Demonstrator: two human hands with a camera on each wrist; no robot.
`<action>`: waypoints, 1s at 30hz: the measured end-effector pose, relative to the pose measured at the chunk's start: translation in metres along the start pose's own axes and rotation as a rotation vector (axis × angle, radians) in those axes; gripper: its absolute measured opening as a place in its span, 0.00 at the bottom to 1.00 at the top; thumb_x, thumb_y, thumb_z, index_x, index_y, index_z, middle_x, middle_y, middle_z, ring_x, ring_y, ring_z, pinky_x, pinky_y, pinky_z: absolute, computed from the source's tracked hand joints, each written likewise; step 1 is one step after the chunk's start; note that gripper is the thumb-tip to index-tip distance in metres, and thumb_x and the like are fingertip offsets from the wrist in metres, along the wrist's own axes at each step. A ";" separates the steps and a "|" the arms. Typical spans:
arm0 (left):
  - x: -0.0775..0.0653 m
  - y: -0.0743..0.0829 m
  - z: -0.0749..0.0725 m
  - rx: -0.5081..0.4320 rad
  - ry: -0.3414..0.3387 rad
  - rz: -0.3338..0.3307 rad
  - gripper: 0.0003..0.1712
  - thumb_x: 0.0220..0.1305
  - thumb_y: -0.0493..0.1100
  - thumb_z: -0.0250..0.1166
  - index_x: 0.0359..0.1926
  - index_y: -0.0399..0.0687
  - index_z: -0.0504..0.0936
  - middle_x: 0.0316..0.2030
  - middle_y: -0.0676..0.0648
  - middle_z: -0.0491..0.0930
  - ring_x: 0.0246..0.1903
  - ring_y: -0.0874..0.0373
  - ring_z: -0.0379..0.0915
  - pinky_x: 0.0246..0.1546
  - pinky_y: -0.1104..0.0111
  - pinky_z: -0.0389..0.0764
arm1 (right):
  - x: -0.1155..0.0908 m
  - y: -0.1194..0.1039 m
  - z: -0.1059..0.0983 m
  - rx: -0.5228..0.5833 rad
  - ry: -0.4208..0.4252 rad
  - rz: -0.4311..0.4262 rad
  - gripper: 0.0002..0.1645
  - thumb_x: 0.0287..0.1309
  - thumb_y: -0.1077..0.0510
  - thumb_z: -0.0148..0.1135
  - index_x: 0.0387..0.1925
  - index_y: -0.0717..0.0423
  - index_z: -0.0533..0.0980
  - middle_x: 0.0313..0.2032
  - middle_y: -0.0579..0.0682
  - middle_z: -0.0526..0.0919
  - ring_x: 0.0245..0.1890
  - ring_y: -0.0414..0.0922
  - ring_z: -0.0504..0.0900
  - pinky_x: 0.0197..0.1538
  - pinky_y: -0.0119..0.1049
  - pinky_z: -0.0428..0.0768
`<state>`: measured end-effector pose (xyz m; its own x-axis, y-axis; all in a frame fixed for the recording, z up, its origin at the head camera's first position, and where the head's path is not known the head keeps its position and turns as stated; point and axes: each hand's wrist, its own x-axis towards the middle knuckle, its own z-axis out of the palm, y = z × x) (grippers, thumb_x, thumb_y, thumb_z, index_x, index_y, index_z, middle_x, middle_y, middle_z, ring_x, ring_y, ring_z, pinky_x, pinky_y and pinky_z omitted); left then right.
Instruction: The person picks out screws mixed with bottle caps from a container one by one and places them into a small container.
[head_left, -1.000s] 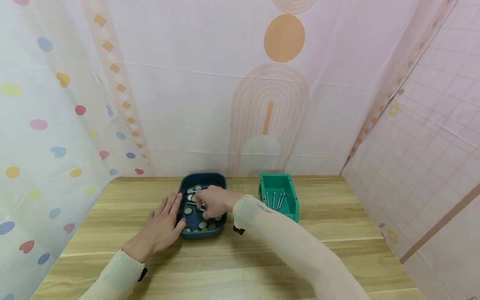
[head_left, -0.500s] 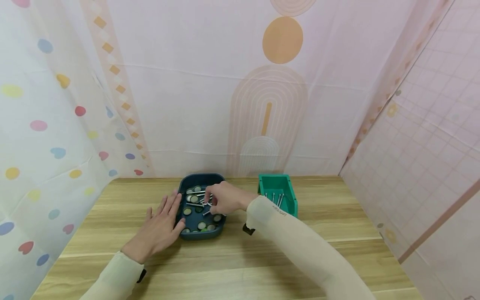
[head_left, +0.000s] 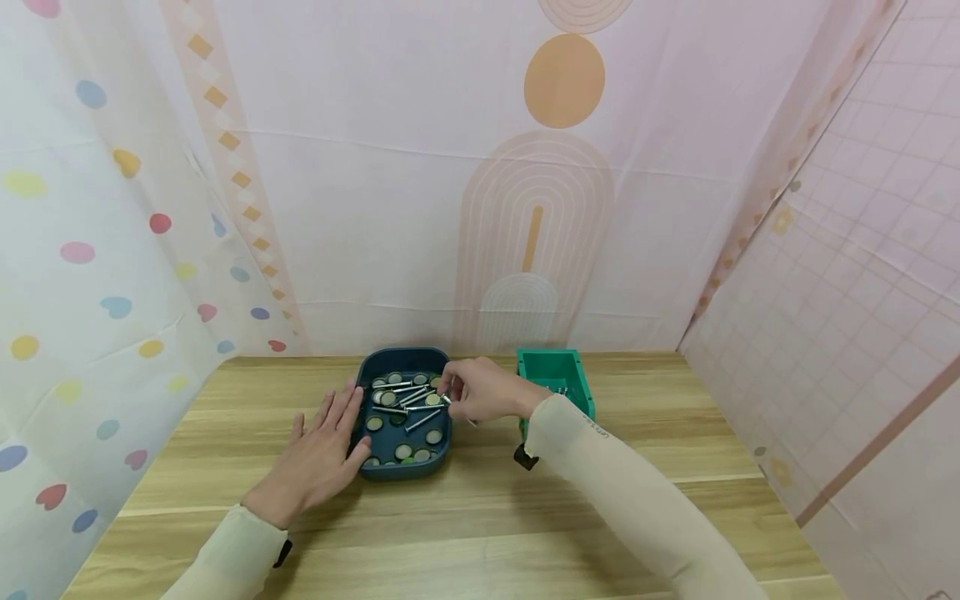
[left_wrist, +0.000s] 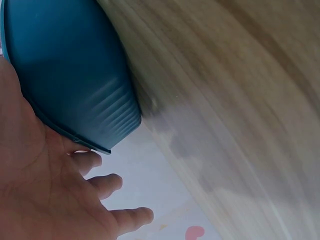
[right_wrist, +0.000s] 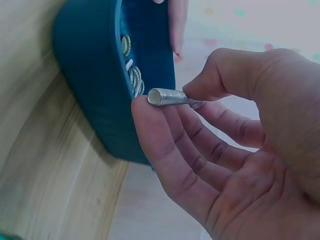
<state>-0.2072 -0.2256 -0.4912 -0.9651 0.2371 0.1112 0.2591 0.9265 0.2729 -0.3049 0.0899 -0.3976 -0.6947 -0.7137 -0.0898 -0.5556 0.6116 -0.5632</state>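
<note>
Rod (right_wrist: 170,97), silver and cylindrical, pinched between thumb and fingertips of right hand (head_left: 491,390) at the right rim of blue tray (head_left: 405,472); can't tell if it touches the rim. Near end looks hollow, the rest partly hidden by the thumb. Left hand (head_left: 318,457) lies with straight fingers against the tray's left side, one finger partly hidden behind its edge in the left wrist view. Tray is smooth, round-cornered. Inside the tray: thin metal bolts (head_left: 423,421) overlapping crimped round caps (head_left: 403,452), nearest caps cut off by its front wall. Right of the tray, green bin (head_left: 551,364) is partly covered by the right sleeve (head_left: 637,492); bolts inside barely show. Wood-grain table (head_left: 480,533) under tray, printed cloth (head_left: 360,233) behind.
</note>
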 end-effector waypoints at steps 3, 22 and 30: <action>0.000 0.000 0.000 0.009 0.005 0.003 0.49 0.90 0.59 0.57 0.95 0.39 0.53 0.96 0.35 0.49 0.92 0.24 0.49 0.82 0.14 0.54 | -0.008 0.006 -0.004 0.035 0.019 0.028 0.14 0.78 0.59 0.71 0.61 0.53 0.86 0.47 0.48 0.90 0.33 0.41 0.87 0.41 0.33 0.88; -0.001 0.002 0.002 0.018 0.000 0.013 0.50 0.92 0.62 0.55 0.95 0.37 0.52 0.96 0.34 0.48 0.93 0.26 0.48 0.85 0.17 0.55 | -0.050 0.052 -0.033 0.169 0.151 0.160 0.15 0.81 0.63 0.68 0.63 0.57 0.85 0.48 0.54 0.92 0.28 0.43 0.91 0.44 0.55 0.97; -0.001 0.004 0.002 0.001 -0.016 0.007 0.51 0.92 0.64 0.54 0.95 0.35 0.50 0.96 0.33 0.44 0.94 0.26 0.46 0.86 0.18 0.53 | -0.057 0.070 -0.040 0.200 0.207 0.223 0.17 0.79 0.62 0.69 0.64 0.59 0.84 0.50 0.59 0.92 0.30 0.47 0.93 0.48 0.58 0.98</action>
<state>-0.2057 -0.2214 -0.4924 -0.9638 0.2483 0.0975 0.2658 0.9250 0.2717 -0.3221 0.1872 -0.3992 -0.8778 -0.4736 -0.0713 -0.2943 0.6508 -0.6999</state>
